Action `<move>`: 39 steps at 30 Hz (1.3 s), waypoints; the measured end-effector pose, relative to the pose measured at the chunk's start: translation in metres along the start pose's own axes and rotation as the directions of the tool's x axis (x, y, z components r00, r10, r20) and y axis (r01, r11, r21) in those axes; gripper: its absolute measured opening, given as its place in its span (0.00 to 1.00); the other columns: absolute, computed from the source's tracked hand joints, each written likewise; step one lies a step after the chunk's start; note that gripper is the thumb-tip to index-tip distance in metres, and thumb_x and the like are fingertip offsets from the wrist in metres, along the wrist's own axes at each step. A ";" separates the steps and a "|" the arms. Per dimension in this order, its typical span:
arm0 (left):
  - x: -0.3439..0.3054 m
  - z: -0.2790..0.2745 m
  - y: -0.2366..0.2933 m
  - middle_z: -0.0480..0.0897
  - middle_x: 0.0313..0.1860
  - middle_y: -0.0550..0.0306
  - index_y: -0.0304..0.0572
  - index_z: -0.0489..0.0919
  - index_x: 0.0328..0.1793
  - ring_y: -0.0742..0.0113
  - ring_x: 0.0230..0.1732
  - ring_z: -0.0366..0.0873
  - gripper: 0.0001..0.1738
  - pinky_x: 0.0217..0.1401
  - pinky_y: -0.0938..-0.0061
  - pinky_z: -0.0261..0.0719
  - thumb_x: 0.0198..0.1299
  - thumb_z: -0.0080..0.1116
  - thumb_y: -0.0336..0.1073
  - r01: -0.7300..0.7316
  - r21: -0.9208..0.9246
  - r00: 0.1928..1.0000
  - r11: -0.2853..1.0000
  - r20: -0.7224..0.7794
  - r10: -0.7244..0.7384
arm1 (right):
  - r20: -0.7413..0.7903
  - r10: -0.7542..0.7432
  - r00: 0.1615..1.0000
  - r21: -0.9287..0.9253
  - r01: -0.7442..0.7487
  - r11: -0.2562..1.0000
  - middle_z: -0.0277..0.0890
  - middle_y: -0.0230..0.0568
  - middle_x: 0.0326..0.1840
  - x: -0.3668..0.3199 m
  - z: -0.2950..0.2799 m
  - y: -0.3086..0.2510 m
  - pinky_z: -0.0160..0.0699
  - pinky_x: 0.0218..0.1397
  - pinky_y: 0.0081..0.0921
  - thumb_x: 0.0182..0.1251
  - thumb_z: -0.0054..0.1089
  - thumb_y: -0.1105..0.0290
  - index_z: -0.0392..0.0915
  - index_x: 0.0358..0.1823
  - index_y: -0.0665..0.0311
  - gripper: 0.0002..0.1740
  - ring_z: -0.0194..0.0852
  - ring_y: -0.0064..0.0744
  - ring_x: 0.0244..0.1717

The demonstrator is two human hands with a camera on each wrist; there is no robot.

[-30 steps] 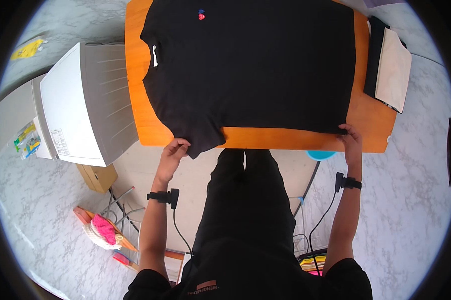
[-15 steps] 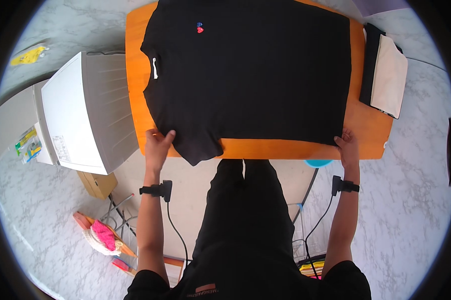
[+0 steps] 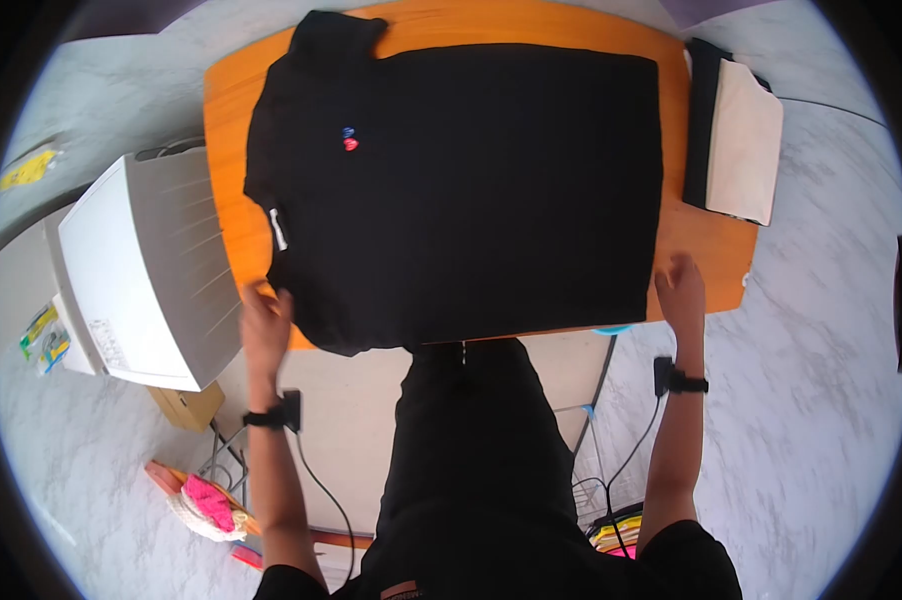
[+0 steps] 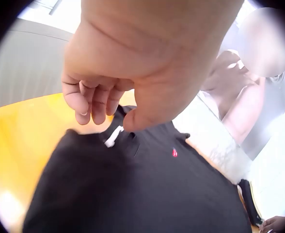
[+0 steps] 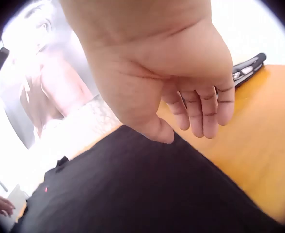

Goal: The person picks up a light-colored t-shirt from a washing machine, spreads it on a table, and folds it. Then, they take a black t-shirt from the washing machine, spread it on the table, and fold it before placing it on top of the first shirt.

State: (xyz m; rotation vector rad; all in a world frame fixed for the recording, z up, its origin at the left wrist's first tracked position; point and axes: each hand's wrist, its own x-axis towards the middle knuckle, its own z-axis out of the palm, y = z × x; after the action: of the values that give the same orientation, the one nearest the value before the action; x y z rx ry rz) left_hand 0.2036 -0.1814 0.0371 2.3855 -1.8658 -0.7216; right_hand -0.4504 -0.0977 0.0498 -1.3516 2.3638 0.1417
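Observation:
A black T-shirt [image 3: 491, 200] lies spread flat on the orange table [image 3: 706, 245], its collar with a white label toward the left and its hem toward the right. Small blue and red heart patches [image 3: 350, 144] sit on its chest. My left hand [image 3: 266, 325] is beside the collar and near shoulder, fingers loosely bent with nothing between them. Past the near hem corner, my right hand [image 3: 681, 290] hovers over the table's right part, its relaxed fingers holding nothing. The left wrist view shows the collar label [image 4: 114, 136] just below the fingertips.
Folded dark and cream cloths [image 3: 746, 140] lie at the table's far right edge. A white appliance [image 3: 136, 270] stands against the left side, with a cardboard box [image 3: 186, 405] below it. Black cables [image 3: 323, 480] run from both wrist cameras.
Both hands have let go of the shirt and moved slightly left. Shirt and table sit lower in view, so the far sleeve now shows. The near sleeve no longer juts out over the table edge.

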 end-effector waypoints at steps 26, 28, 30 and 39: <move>0.216 -0.045 0.069 0.90 0.49 0.59 0.31 0.82 0.63 0.72 0.51 0.85 0.19 0.62 0.75 0.80 0.75 0.69 0.38 0.237 -0.719 0.925 0.653 0.372 0.073 | 0.147 -0.238 0.960 0.735 0.055 0.675 0.82 0.32 0.47 0.257 -0.047 -0.081 0.71 0.55 0.23 0.75 0.71 0.65 0.82 0.55 0.64 0.14 0.76 0.23 0.49; 0.220 -0.037 0.056 0.90 0.51 0.59 0.33 0.82 0.64 0.73 0.51 0.85 0.18 0.62 0.76 0.80 0.76 0.68 0.36 0.124 -0.738 0.927 0.663 0.325 0.188 | 0.125 -0.300 0.946 0.771 0.098 0.630 0.83 0.32 0.48 0.259 -0.043 -0.070 0.71 0.55 0.22 0.76 0.70 0.68 0.82 0.55 0.63 0.12 0.77 0.22 0.50; 0.216 -0.032 0.047 0.90 0.52 0.59 0.34 0.81 0.65 0.73 0.52 0.86 0.18 0.62 0.77 0.80 0.76 0.68 0.35 0.150 -0.751 0.931 0.643 0.326 0.164 | 0.170 -0.273 0.947 0.767 0.047 0.640 0.84 0.31 0.51 0.267 -0.038 -0.053 0.72 0.56 0.21 0.76 0.68 0.72 0.79 0.61 0.64 0.15 0.77 0.20 0.51; 0.192 -0.042 0.055 0.87 0.64 0.54 0.41 0.70 0.85 0.71 0.61 0.84 0.31 0.71 0.76 0.78 0.78 0.59 0.23 0.106 -0.831 0.949 0.546 0.249 0.195 | 0.055 -0.174 0.983 0.916 0.019 0.401 0.81 0.25 0.44 0.194 -0.054 -0.094 0.74 0.49 0.20 0.77 0.67 0.76 0.73 0.78 0.59 0.29 0.75 0.17 0.46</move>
State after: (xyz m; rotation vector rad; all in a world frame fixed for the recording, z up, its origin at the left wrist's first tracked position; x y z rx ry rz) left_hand 0.2028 -0.3849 0.0259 1.6118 -1.1482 -1.6192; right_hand -0.4739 -0.3181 0.0318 -0.8181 1.6752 -0.9595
